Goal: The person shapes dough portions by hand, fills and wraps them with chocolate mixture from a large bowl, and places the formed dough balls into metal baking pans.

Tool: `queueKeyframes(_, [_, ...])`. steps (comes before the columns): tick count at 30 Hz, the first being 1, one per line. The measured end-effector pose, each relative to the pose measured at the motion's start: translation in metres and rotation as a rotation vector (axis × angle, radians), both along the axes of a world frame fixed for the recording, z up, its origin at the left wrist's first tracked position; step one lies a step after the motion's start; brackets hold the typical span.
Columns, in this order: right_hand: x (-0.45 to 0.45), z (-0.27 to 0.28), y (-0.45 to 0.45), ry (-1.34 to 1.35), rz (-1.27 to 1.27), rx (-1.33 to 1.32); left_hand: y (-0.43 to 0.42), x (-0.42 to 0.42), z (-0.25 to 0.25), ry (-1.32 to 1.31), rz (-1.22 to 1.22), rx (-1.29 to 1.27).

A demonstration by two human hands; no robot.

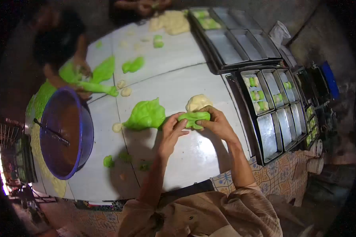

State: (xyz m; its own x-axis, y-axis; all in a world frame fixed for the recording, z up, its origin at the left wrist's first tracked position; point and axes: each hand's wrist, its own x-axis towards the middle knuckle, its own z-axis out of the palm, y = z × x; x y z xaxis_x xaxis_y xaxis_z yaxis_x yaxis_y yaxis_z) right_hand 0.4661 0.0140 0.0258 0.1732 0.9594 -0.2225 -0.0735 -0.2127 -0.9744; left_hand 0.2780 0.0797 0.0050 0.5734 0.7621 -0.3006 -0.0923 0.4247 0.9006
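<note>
Between my two hands is a piece of bright green dough (194, 116), folded and held above the white tiled table (174, 158). My left hand (173, 128) grips its left end, with thumb and fingers closed on it. On the right end, my right hand (216, 123) pinches the dough between thumb and fingers. Just behind the hands sits a cream dough lump (198, 102). A larger green dough mound (145, 114) lies left of my left hand, with a small cream dough ball (117, 127) by its edge.
Metal baking pans (268, 136) stand on the right, some holding green and cream dough pieces. A purple basin (90, 130) with brownish contents is at left. Across the table, a co-worker's hands (82, 71) handle green dough; another person's hands (146, 7) are at the back.
</note>
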Motion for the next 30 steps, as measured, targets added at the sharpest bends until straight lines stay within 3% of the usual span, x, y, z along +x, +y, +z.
queueKeyframes(3, [-0.002, 0.006, -0.002, 0.095, 0.084, -0.007, -0.005, -0.004, -0.016, -0.069, 0.053, 0.115])
queueKeyframes(4, [-0.002, -0.004, 0.0, -0.039, 0.111, 0.048, 0.0, -0.004, -0.03, -0.091, 0.089, 0.135])
queueKeyframes(5, [-0.004, -0.003, -0.002, 0.085, 0.134, 0.044, 0.003, -0.001, -0.007, 0.055, 0.107, 0.017])
queueKeyframes(8, [-0.011, -0.021, 0.0, -0.015, 0.188, 0.158, 0.017, -0.006, -0.033, -0.065, -0.138, 0.195])
queueKeyframes(10, [-0.014, -0.006, -0.005, -0.051, 0.216, 0.18, 0.016, 0.0, -0.024, 0.159, -0.207, 0.371])
queueKeyframes(11, [-0.015, -0.019, -0.005, -0.06, 0.182, 0.185, 0.013, 0.0, -0.023, 0.244, -0.217, 0.0])
queueKeyframes(13, [-0.016, -0.035, -0.009, -0.108, 0.112, 0.162, 0.018, -0.003, 0.002, 0.376, -0.429, 0.179])
queueKeyframes(14, [-0.015, -0.037, -0.012, -0.153, 0.071, 0.131, 0.012, -0.008, 0.005, 0.392, -0.381, 0.208])
queueKeyframes(16, [-0.017, -0.053, -0.018, -0.245, -0.001, 0.115, 0.007, -0.022, -0.005, 0.085, -0.268, -0.117])
queueKeyframes(17, [-0.018, -0.05, -0.021, -0.194, 0.007, 0.087, 0.006, -0.027, -0.008, 0.071, -0.241, -0.143])
queueKeyframes(23, [-0.025, -0.069, -0.021, -0.239, -0.11, 0.061, 0.01, -0.025, -0.036, 0.17, -0.234, 0.029])
queueKeyframes(24, [-0.023, -0.071, -0.021, 0.094, -0.082, 0.116, 0.011, -0.023, -0.041, 0.169, -0.246, 0.072])
queueKeyframes(26, [-0.015, -0.077, -0.02, -0.113, -0.047, 0.1, 0.015, -0.019, -0.051, 0.158, -0.289, 0.139])
queueKeyframes(28, [-0.013, -0.05, -0.022, 0.085, -0.093, 0.049, 0.024, -0.015, -0.057, 0.168, -0.368, 0.224])
queueKeyframes(30, [-0.017, -0.022, -0.023, 0.278, -0.14, 0.036, 0.011, -0.005, -0.011, 0.245, -0.301, 0.009])
